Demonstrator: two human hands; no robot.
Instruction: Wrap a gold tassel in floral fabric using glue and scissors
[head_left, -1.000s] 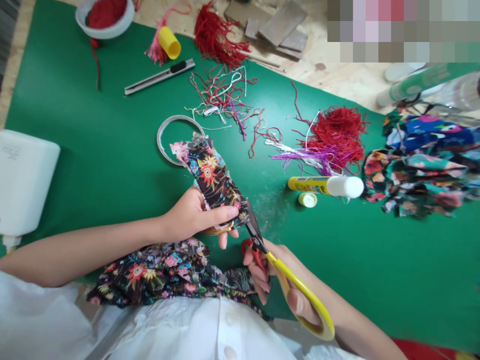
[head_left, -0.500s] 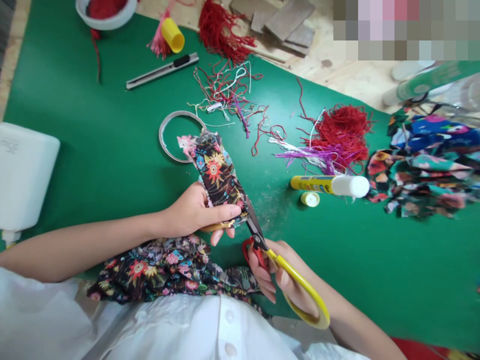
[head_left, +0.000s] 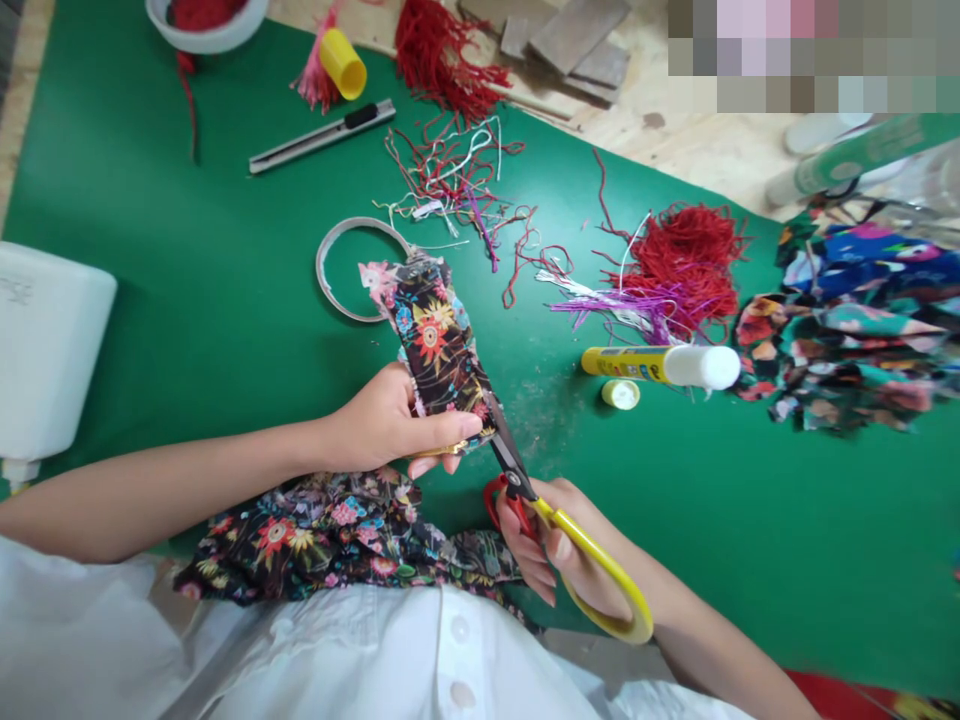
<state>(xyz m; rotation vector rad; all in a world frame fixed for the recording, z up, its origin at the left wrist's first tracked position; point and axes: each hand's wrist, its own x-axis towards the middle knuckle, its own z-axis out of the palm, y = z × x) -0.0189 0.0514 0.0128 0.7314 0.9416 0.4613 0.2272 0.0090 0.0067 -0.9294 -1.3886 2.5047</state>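
My left hand (head_left: pixel 390 425) is closed round a dark floral fabric piece (head_left: pixel 435 340) that stands up from my fingers; a gold-coloured edge shows under my thumb. My right hand (head_left: pixel 559 550) grips scissors (head_left: pixel 525 490) with one red and one yellow handle. The blades point up and left and meet the fabric's lower right edge beside my left thumb. More of the same floral cloth (head_left: pixel 330 535) lies bunched in my lap below the left wrist.
On the green mat (head_left: pixel 187 260) lie a thin ring (head_left: pixel 352 268), a utility knife (head_left: pixel 322 135), a glue stick (head_left: pixel 660 365) with its cap (head_left: pixel 620 394), red thread bundles (head_left: pixel 690 265), a colourful fabric pile (head_left: pixel 847 320), and a white box (head_left: pixel 49 350) at left.
The scissor handles have closed a little and the blades have worked slightly further along the fabric's edge. My left hand keeps its grip on the fabric.
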